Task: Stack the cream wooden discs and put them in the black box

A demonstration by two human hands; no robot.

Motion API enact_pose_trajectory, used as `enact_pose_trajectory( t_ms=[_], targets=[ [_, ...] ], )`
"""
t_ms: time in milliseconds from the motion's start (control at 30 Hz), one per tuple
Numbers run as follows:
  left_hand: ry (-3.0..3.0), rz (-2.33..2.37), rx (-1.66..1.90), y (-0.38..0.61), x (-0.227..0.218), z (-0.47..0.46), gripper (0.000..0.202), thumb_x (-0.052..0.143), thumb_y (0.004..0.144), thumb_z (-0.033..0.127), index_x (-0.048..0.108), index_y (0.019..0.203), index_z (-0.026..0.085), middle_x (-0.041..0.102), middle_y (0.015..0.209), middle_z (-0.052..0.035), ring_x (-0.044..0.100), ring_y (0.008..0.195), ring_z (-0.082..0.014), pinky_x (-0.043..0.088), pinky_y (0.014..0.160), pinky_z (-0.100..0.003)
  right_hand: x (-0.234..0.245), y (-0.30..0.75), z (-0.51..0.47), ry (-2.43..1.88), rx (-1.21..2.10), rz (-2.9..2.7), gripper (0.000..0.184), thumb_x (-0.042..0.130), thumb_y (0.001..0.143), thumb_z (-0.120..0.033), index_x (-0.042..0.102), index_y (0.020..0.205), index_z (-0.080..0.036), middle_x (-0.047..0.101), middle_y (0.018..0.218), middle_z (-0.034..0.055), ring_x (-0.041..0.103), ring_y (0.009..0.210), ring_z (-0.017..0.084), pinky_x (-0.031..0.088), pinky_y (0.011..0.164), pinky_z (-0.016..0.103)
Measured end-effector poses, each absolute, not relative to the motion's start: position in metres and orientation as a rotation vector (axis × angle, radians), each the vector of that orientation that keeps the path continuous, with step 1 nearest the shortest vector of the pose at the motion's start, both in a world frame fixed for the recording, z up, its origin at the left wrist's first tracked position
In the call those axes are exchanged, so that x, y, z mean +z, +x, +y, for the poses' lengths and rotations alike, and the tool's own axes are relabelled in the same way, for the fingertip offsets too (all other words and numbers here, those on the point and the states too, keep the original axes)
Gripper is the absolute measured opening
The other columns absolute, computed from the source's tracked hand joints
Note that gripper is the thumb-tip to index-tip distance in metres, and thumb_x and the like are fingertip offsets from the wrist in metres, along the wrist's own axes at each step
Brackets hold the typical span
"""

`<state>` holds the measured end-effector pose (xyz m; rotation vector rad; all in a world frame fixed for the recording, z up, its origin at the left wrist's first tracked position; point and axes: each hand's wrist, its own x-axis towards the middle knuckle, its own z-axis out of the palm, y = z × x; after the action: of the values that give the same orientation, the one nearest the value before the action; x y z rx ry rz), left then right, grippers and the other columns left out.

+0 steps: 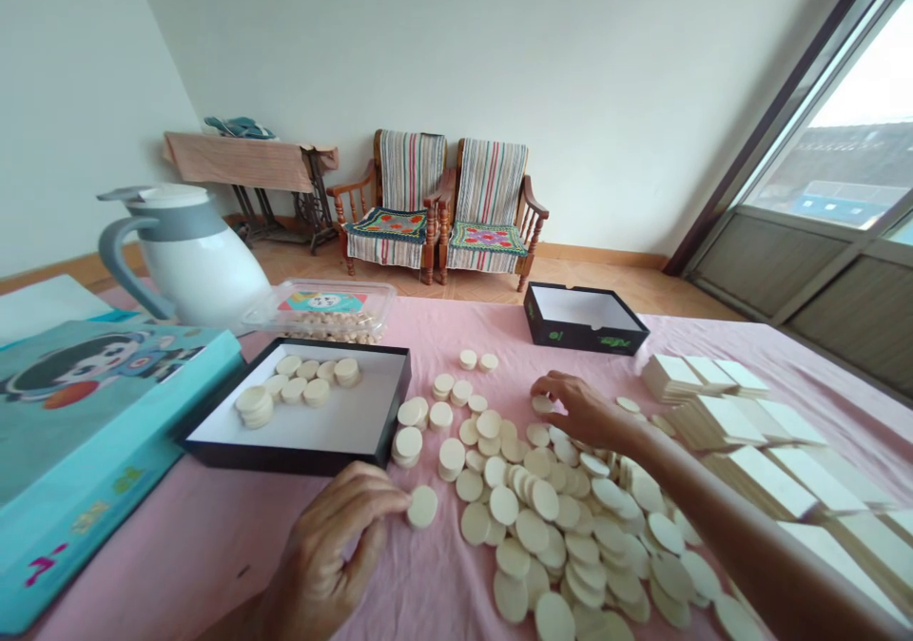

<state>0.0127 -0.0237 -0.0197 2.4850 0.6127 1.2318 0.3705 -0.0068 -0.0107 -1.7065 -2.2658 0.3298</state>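
My left hand [339,532] is curled at the front, its fingertips pinched at the left edge of a round wooden disc [422,507] on the pink cloth. Farther back, my right hand [574,411] reaches over the table with thumb and fingers closed around another pale disc [543,403]. Between and below the hands spreads a loose pile of wooden discs [571,517]. Short stacks of discs [409,442] stand along the pile's left side. A black box tray with a white inside [367,413] holds several small stacks of discs.
Stacks of pale square wooden pieces [756,456] line the right side. A second black box [585,339] sits at the back. On the left are a white jug [206,265], a clear plastic container [320,306] of small pieces and a turquoise box [106,413]. Two chairs [489,203] stand beyond.
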Motion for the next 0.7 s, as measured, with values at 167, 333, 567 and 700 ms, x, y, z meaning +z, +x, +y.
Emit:
enact_pose_trajectory(
  t_ms=[167,333,567,700],
  targets=[
    [2.471,0.608,1.197,0.0117,-0.0209,-0.0246,0.025,0.049,0.080,-0.002,0.060,0.095,0.016,0.063,0.084,-0.0055,0.058,0.084,-0.0157,0.050,0.075,-0.026,-0.0133,0.3817,-0.0047,-1.644,0.330,-2.219,0.024,0.057,0.073,-0.011,0.060,0.097,-0.016,0.060,0.088,0.0067,0.056,0.080,0.018,0.044,0.075,0.031],
    [2.475,0.613,1.192,0.0110,-0.0232,-0.0238,0.025,0.050,0.080,-0.002,0.059,0.095,0.016,0.063,0.084,-0.0054,0.058,0.085,-0.0159,0.050,0.075,-0.026,-0.0147,0.3808,-0.0040,-1.664,0.439,-2.224,0.028,0.059,0.070,-0.011,0.062,0.097,-0.017,0.060,0.090,0.0065,0.056,0.078,0.017,0.044,0.072,0.029],
    [2.468,0.609,1.206,0.0114,-0.0218,-0.0234,0.025,0.048,0.080,-0.002,0.059,0.094,0.016,0.062,0.082,-0.0047,0.058,0.082,-0.0150,0.050,0.073,-0.025,-0.0111,0.3811,-0.0034,-1.605,0.496,-2.239,0.029,0.058,0.069,-0.010,0.063,0.096,-0.018,0.060,0.089,0.0055,0.055,0.074,0.014,0.044,0.068,0.026],
    [2.468,0.611,1.205,0.0119,-0.0220,-0.0233,0.026,0.049,0.080,-0.002,0.059,0.094,0.016,0.063,0.083,-0.0048,0.058,0.083,-0.0152,0.050,0.074,-0.026,-0.0109,0.3768,0.0007,-1.599,0.418,-2.264,0.022,0.058,0.067,-0.011,0.062,0.087,-0.017,0.060,0.084,0.0044,0.054,0.071,0.014,0.043,0.067,0.026]
  ],
)
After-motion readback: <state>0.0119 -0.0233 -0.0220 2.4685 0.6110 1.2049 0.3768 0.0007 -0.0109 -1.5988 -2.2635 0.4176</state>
